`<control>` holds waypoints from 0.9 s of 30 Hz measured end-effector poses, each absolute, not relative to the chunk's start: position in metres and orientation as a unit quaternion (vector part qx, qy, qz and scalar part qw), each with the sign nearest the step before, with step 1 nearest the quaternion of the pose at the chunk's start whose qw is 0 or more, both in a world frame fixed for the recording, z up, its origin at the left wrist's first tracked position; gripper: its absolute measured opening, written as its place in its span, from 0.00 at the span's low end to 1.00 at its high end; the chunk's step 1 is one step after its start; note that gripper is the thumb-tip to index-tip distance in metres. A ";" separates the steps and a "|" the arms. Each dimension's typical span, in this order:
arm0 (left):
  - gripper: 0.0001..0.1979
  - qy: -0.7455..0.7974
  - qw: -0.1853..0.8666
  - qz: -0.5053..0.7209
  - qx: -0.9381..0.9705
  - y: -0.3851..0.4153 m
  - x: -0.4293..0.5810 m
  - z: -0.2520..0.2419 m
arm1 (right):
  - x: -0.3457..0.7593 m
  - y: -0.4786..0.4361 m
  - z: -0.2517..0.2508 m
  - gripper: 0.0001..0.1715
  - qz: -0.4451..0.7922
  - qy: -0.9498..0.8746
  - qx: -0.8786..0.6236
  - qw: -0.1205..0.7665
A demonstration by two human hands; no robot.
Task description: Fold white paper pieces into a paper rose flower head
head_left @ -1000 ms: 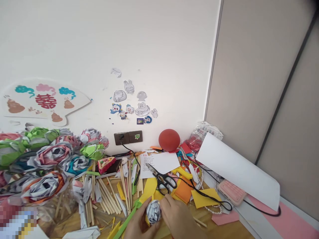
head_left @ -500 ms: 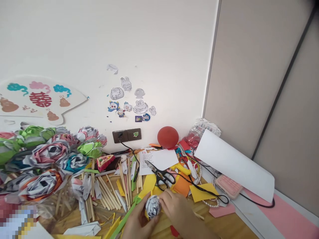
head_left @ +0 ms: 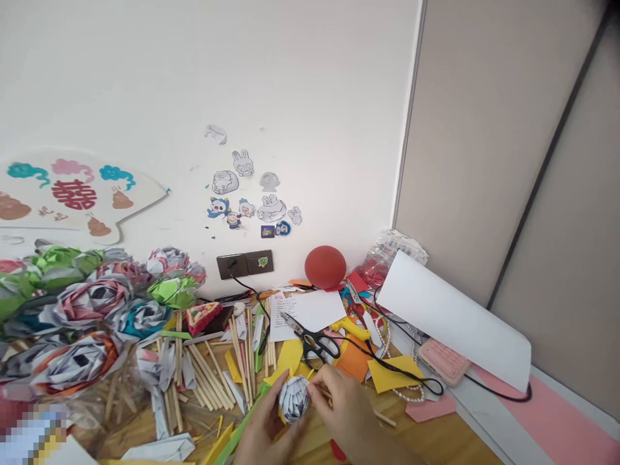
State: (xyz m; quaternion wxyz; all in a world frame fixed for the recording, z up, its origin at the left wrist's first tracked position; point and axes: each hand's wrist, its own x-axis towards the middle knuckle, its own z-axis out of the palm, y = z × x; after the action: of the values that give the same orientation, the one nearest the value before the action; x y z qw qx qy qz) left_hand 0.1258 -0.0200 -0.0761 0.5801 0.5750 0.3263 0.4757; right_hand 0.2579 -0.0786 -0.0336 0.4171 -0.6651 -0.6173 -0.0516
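A round folded paper flower, white and grey with many pleats, sits at the bottom middle of the view. My left hand is wrapped around its left and lower side. At its right edge, the thumb and forefinger of my right hand are pinched on the rim of the folds. Just beyond my hands lie black-handled scissors and yellow paper. Beneath my left wrist runs a strip of green paper. A short wooden stick lies right of my right hand.
Large paper flowers are heaped at the left, beside bundles of wooden sticks. Along the wall stand a red balloon and a yellow glue gun with its black cable. A pink calculator-like device lies right, partly under white paper.
The paper flower has turned slightly and shifted a little left in my left hand. My right fingers stay pinched at its right edge. The whole view has moved slightly.
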 end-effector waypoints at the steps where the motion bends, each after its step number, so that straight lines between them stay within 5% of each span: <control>1: 0.35 0.324 0.583 0.474 0.575 -0.020 0.126 -0.077 | 0.258 -0.079 -0.032 0.09 -0.037 -0.614 -0.670 0.415; 27: 0.31 0.330 0.514 0.479 0.631 -0.023 0.123 -0.073 | 0.257 -0.081 -0.029 0.21 -0.211 -0.657 -0.588 0.423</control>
State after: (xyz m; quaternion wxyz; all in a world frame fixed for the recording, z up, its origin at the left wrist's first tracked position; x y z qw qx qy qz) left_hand 0.1227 -0.0232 -0.0728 0.5141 0.6309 0.3296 0.4785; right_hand 0.2573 -0.0814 -0.0288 0.4234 -0.5876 -0.6565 -0.2107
